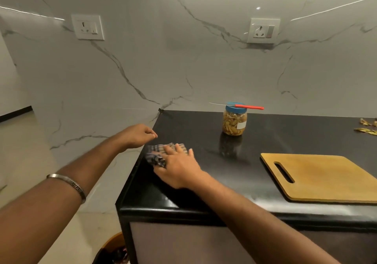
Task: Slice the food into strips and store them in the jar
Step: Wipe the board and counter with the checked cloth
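Jar (pixel 235 120): upright on black counter (pixel 285 137), toward back wall, blue lid (pixel 234 108) on. Full of yellowish strips. Likely closed because filling done.

Knife (pixel 240 106): laid flat across lid, red handle to rt, blade to lt, both ends overhanging. Prob parked there to keep blade off counter during wipe-down; precarious, could slide off w/ a knock.

Board (pixel 322 178): tan, handle slot at lt end, flat on counter, front rt. Bare, no food on it. Suggests cutting finished.

Scraps (pixel 367 130): few yellowish bits at far rt edge of counter, beyond board. Peel or trimmings, can't tell which.

Cloth (pixel 161 153): checked, bunched, at lt corner of counter near edge. Under rt hand (pixel 179 167): fingers spread mostly straight, palm pressing down on cloth, no curl round it. Reads as wiping counter.

Lt hand (pixel 138 136): held just off lt edge of counter, above floor level, fingers loosely curled, thumb near fingertips. Whether anything pinched: can't tell. Possibly cupped to catch crumbs swept off edge. Metal bangle (pixel 69 186) on lt forearm.

Bin (pixel 114 249): partly visible on floor below counter corner, contents unclear.

Position vs hands: jar behind and to rt of rt hand, well apart, untouched by either. Lt hand farther still, across counter corner. Board near rt forearm, not touching.

Stage, est.: cleanup after storing.
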